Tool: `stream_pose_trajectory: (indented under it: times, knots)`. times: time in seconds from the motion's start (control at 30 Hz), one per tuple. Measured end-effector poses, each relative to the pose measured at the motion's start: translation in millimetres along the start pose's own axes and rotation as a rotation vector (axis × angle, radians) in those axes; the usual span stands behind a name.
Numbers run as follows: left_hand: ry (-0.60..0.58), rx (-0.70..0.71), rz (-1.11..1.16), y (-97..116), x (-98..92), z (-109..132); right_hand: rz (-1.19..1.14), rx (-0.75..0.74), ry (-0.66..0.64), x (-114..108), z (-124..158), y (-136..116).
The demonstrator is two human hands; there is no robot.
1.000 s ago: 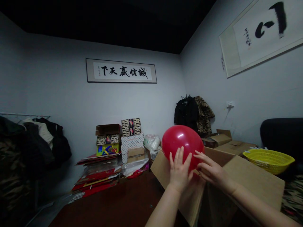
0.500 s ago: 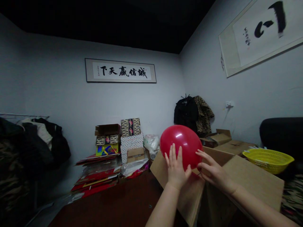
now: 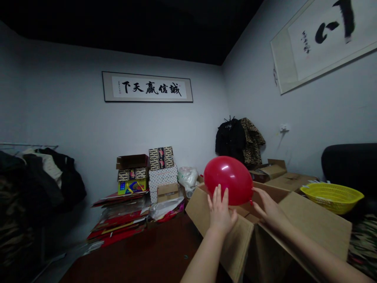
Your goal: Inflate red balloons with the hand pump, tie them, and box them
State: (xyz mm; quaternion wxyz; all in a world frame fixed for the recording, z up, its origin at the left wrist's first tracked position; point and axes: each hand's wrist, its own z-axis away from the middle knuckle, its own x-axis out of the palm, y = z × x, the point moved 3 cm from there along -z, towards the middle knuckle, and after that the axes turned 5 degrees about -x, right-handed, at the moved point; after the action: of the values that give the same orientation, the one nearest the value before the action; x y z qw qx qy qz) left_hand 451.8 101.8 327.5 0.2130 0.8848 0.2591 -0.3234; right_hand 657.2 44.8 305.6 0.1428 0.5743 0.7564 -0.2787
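Note:
A shiny red balloon (image 3: pixel 229 179) floats just above an open cardboard box (image 3: pixel 306 224). My left hand (image 3: pixel 219 212) is below its near side, fingers stretched upward, fingertips at the balloon's lower edge. My right hand (image 3: pixel 268 208) reaches in from the right with fingers extended, tips close to the balloon's knot at its lower right. Neither hand grips it.
A yellow basket (image 3: pixel 332 195) rests on boxes at the right beside a black chair (image 3: pixel 350 165). Stacked patterned boxes (image 3: pixel 160 169) and red paper packs (image 3: pixel 123 222) line the back wall. Coats hang at the left (image 3: pixel 44 177) and in the far corner (image 3: pixel 238 139). A dark wooden table (image 3: pixel 147 255) lies below.
The balloon has risen a little off my palms, and both hands have slid lower, now touching only its lower edge. The view shifted slightly.

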Motion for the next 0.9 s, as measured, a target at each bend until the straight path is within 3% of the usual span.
stream_pose_trajectory:
  times: [0.3,0.6,0.9]
  knots:
    - [-0.132,-0.067,0.007,-12.9,5.5,8.6,0.059,0.101,-0.033,16.2,-1.3,20.5]
    - [-0.231,-0.076,0.012,-20.0,6.1,20.7,0.091,0.117,-0.116,29.1,3.4,9.6]
    - [-0.239,-0.043,0.028,-19.7,9.6,22.7,0.084,0.105,-0.158,37.8,2.1,-2.2]
